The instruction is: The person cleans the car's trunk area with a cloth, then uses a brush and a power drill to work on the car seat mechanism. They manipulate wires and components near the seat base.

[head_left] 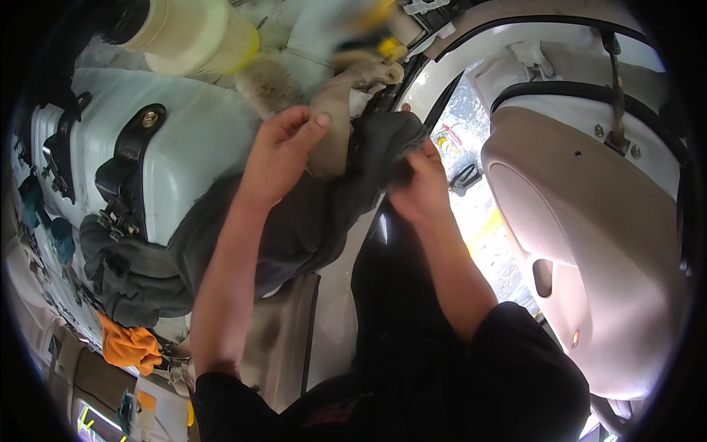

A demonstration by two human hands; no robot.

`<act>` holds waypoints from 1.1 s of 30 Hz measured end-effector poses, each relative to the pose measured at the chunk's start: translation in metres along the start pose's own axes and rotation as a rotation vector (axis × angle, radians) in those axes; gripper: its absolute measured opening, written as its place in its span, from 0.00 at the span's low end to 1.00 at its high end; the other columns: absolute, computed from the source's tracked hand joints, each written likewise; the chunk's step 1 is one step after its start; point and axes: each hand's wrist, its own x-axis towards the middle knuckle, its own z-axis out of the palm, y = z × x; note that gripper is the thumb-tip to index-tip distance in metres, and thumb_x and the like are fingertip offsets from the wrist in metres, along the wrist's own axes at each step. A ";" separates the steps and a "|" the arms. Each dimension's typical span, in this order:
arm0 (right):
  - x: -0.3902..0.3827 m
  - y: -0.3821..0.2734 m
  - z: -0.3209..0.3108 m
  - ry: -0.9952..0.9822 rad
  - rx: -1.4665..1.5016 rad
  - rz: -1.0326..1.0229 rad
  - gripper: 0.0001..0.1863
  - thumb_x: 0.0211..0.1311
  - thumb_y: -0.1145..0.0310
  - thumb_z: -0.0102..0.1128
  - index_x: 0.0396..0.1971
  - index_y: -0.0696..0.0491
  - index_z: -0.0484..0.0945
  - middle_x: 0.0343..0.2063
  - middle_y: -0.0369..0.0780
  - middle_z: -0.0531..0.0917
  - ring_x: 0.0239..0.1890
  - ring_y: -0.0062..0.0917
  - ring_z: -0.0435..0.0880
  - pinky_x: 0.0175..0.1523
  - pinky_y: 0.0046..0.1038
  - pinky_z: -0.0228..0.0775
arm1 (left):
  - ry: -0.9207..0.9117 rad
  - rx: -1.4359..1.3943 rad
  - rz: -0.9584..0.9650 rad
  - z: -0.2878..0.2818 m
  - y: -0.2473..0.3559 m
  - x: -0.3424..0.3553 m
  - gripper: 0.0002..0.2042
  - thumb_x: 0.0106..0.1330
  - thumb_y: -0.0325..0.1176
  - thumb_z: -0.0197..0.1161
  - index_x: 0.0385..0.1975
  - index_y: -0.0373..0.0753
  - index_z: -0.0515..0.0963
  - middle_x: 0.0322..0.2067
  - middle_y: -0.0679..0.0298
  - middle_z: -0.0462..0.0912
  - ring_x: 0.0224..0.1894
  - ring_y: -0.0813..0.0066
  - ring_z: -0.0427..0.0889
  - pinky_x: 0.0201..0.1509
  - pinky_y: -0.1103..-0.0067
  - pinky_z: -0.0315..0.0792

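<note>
My left hand [283,151] pinches the edge of a beige seat belt strap [333,140] between thumb and fingers. The strap's upper part curls toward a beige end piece by the door opening. My right hand [423,188] is closed on the end of a dark grey cloth [387,136], close beside the strap. That cloth's bulk runs under my left forearm and lies bunched over the pale, stripped vehicle floor [177,191]. Some of my right fingertips are hidden behind the cloth.
An open beige door [582,214] stands on the right, beyond the sill. A cream container [199,40] and a tan bristly brush [269,82] are at the upper left. Black metal brackets [132,169] stick up from the floor. An orange cloth [129,345] lies lower left.
</note>
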 end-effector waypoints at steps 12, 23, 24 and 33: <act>0.008 0.031 0.018 0.104 -0.159 0.144 0.07 0.64 0.76 0.56 0.39 0.60 0.79 0.36 0.38 0.83 0.37 0.20 0.82 0.44 0.24 0.76 | -0.023 0.041 -0.003 0.009 0.004 0.004 0.14 0.65 0.37 0.68 0.42 0.32 0.81 0.30 0.70 0.82 0.30 0.87 0.75 0.31 0.86 0.68; 0.000 0.054 0.030 0.356 -0.337 0.109 0.04 0.58 0.76 0.57 0.28 0.60 0.79 0.24 0.35 0.79 0.26 0.15 0.74 0.31 0.19 0.67 | 0.151 0.297 0.179 0.019 -0.011 0.007 0.10 0.65 0.33 0.68 0.35 0.30 0.83 0.26 0.71 0.82 0.29 0.87 0.74 0.32 0.84 0.69; 0.005 0.052 0.030 0.355 -0.315 0.107 0.05 0.59 0.75 0.57 0.28 0.60 0.79 0.24 0.35 0.79 0.26 0.15 0.74 0.31 0.19 0.67 | 0.157 0.251 0.194 0.019 -0.013 0.008 0.10 0.65 0.33 0.68 0.35 0.30 0.83 0.26 0.71 0.82 0.29 0.87 0.73 0.32 0.84 0.69; 0.008 0.060 0.036 0.378 -0.353 0.063 0.04 0.60 0.75 0.57 0.27 0.58 0.80 0.25 0.35 0.79 0.27 0.15 0.75 0.33 0.20 0.68 | 0.194 0.185 0.225 0.021 -0.015 0.010 0.10 0.66 0.34 0.67 0.35 0.31 0.82 0.27 0.70 0.82 0.28 0.88 0.72 0.32 0.85 0.68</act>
